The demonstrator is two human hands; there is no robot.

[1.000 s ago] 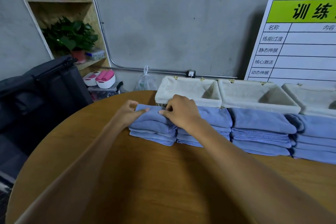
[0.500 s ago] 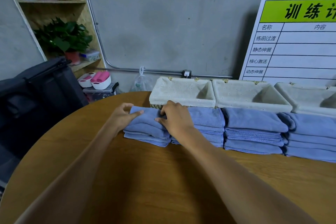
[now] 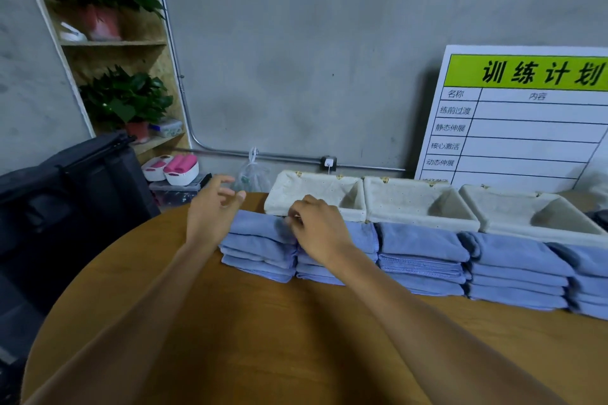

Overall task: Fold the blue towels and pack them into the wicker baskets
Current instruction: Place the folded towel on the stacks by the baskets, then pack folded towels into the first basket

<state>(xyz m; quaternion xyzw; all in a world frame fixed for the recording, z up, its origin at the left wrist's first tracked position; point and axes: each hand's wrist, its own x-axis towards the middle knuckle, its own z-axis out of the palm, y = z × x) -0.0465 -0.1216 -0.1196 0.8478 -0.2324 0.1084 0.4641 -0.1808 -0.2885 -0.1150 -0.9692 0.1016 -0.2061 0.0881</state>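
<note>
Several stacks of folded blue towels run in a row across the round wooden table [image 3: 263, 339]. The leftmost stack [image 3: 258, 248] lies in front of the left lined wicker basket [image 3: 309, 196]. My left hand [image 3: 210, 210] hovers just left of that stack, fingers loose and spread, holding nothing. My right hand [image 3: 317, 230] rests on the second stack [image 3: 362, 237], its fingertips curled at the top edge of the leftmost stack's upper towel; motion blur hides whether they pinch it. Two more lined baskets, the middle basket [image 3: 418, 204] and the right basket [image 3: 533, 214], stand behind the other stacks [image 3: 424, 260].
A white training board [image 3: 526, 122] leans on the grey wall at the right. A black bag [image 3: 75, 194] sits left of the table. Behind it stand a wooden shelf with potted plants [image 3: 125, 99] and pink and white tubs [image 3: 181, 168].
My left hand has lifted off the leftmost stack and moved up and to the left, fingers opening. The right hand stays at the stack's top edge. The view tilted slightly upward.
</note>
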